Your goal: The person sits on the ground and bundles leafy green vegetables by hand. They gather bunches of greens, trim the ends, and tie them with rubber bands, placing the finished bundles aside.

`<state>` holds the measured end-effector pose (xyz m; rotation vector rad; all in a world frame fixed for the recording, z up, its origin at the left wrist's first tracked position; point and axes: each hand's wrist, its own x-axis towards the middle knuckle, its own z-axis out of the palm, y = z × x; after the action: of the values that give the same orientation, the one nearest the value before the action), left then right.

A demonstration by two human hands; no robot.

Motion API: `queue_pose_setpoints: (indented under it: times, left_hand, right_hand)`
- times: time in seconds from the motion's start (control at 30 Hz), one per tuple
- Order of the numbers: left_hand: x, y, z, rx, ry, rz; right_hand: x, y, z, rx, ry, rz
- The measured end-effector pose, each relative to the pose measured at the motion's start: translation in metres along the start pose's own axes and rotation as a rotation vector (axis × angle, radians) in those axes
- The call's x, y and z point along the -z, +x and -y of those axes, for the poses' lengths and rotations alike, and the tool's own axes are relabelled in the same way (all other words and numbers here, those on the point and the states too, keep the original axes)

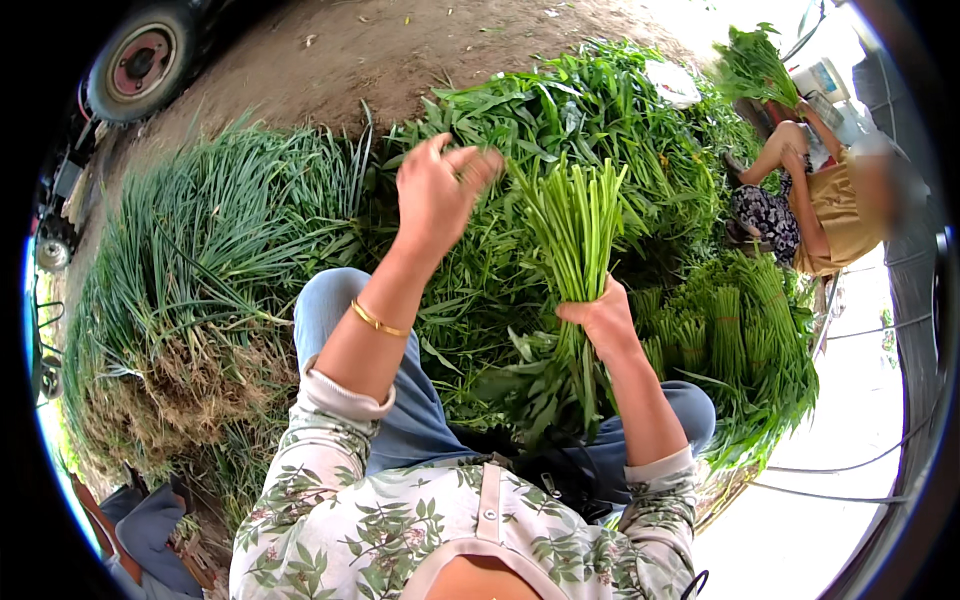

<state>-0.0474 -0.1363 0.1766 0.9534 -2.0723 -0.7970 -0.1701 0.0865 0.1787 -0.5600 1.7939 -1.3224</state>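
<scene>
My right hand (602, 312) is wrapped around a bunch of long-stemmed leafy greens that looks like water spinach (575, 215). Its pale cut stems point up and away from me, and its leaves hang down below my grip toward my lap. My left hand (440, 195) is raised to the left of the stems, apart from them. Its fingers are bent and spread, a little smeared by motion, with nothing visible in them. Beyond both hands lies a big heap of the same loose greens (480, 120).
A pile of green onions (230, 220), roots toward me, lies at left. Stacked bundles of greens (730, 320) sit at right. A seated person (820, 210) at far right holds up another bunch (752, 65). A vehicle wheel (142, 62) stands on the dirt ground at upper left.
</scene>
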Motion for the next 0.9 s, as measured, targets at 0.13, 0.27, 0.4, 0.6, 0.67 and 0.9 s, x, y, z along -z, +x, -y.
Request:
queue_pose_setpoints:
  times: [0.13, 0.27, 0.4, 0.6, 0.67, 0.9]
  left_hand:
    - [-0.025, -0.049, -0.029, 0.237, -0.365, 0.612]
    - [-0.035, -0.045, -0.057, 0.380, -1.186, 0.534]
    - [-0.050, -0.051, -0.054, 0.376, -1.078, 0.270]
    - [-0.026, -0.035, -0.048, 0.396, -1.162, 0.333]
    - [-0.014, -0.031, -0.049, 0.367, -1.160, 0.423]
    - [-0.019, -0.046, -0.060, 0.244, -1.107, 0.654]
  right_hand:
    - [-0.015, 0.007, 0.001, 0.149, -0.104, -0.105]
    - [-0.050, 0.001, 0.002, 0.098, -0.833, -0.198]
    - [-0.056, 0.003, -0.010, 0.395, -1.006, -0.254]
    - [-0.037, -0.006, 0.021, 0.479, -0.753, 0.083]
    - [-0.018, 0.003, 0.024, 0.466, -0.406, 0.027]
    - [-0.012, 0.018, 0.032, 0.789, -0.217, -0.192]
